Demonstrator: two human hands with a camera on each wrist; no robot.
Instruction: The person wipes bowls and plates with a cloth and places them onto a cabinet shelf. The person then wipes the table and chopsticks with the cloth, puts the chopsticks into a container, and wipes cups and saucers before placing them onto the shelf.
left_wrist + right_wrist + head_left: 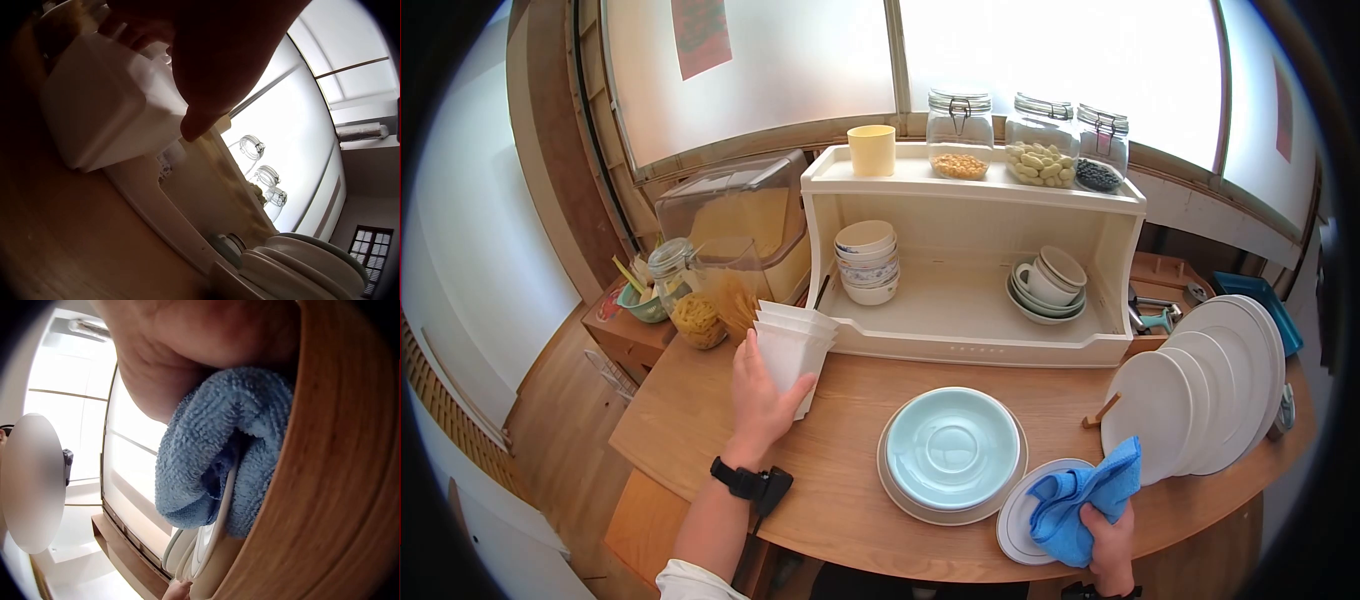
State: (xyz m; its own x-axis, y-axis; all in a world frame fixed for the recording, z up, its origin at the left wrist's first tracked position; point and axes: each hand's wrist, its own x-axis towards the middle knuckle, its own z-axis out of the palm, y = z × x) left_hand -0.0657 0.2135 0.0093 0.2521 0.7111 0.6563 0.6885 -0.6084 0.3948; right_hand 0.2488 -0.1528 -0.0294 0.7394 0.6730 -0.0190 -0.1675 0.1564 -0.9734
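In the head view my left hand (762,400) grips a nested stack of white square-sided containers (792,345), tilted, near the shelf's left front corner. The left wrist view shows the thumb along one side of the white stack (103,103) and fingers at its far side. My right hand (1112,545) holds a crumpled blue cloth (1070,510) at the table's front edge. Beneath it lies a small white plate (1015,535). In the right wrist view the blue cloth (194,450) is folded over the plate's rim (219,531). My right fingertips are hidden by the cloth.
A light blue dish (952,480) lies on a larger plate at the middle front. White plates (1155,415) stand in a rack on the right. The cream shelf (960,350) holds bowls, with glass jars (1040,150) on top. A pasta jar (698,320) stands left.
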